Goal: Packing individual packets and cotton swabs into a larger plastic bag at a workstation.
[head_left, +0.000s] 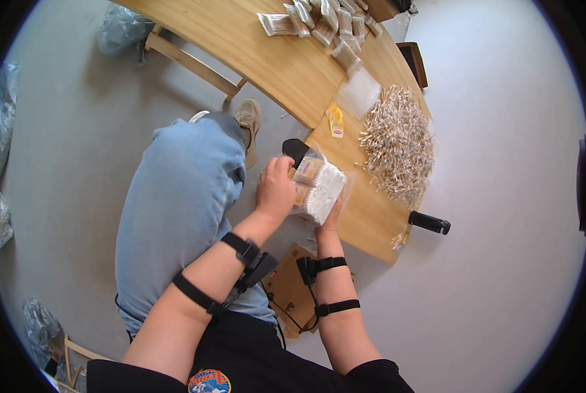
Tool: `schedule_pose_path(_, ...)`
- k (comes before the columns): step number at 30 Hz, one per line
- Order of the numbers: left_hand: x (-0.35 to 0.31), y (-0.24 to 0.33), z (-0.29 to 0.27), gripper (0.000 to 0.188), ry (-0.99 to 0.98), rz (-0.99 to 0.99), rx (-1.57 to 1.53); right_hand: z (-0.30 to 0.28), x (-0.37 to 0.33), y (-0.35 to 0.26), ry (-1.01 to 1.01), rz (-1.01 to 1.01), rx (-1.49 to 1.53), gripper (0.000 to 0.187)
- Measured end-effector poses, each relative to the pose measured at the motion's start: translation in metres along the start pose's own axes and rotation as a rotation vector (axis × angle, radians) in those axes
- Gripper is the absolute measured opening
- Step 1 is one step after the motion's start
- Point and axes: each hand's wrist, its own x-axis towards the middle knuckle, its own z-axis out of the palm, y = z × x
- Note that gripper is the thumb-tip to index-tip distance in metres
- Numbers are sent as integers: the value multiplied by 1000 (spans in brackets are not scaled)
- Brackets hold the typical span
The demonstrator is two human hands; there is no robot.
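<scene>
Between my hands, above the near edge of the table, is a clear plastic bag of cotton swabs [327, 191]. Its white swab tips face right, and yellow-and-red labels show through the plastic on the left. My left hand [277, 188] is closed on the bag's left side, fingers near its upper edge. From below, my right hand [333, 215] supports the right side; most of its fingers are hidden behind the bag. Just beyond my left fingertips is a black flat piece [295, 150] whose kind I cannot make out.
A large heap of loose cotton swabs [398, 145] lies on the wooden table [273, 65]. Near it are yellow label cards [335, 121] and an empty clear bag [360, 93]. Several swab packs [324, 29] lie farther off. A black cylinder [429, 223] juts past the edge; a cardboard box [293, 288] sits below.
</scene>
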Motion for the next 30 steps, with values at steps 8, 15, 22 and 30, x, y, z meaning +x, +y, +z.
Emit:
schedule_pose_path(8, -41, 24, -59, 27, -398, 52, 325, -1, 6, -8, 6, -144, -134, 39)
schedule_pose_path(15, -50, 15, -57, 8, -407, 274, 578, 0, 7, -1, -25, -168, -142, 38)
schedule_pose_path(22, -51, 23, -64, 5, -606, 265, 697, 3, 6, 0, -37, -51, 57, 39)
schedule_pose_path(30, -4, 33, -18, 59, -233, 81, 64, 7, 6, 5, -5, 14, 83, 43)
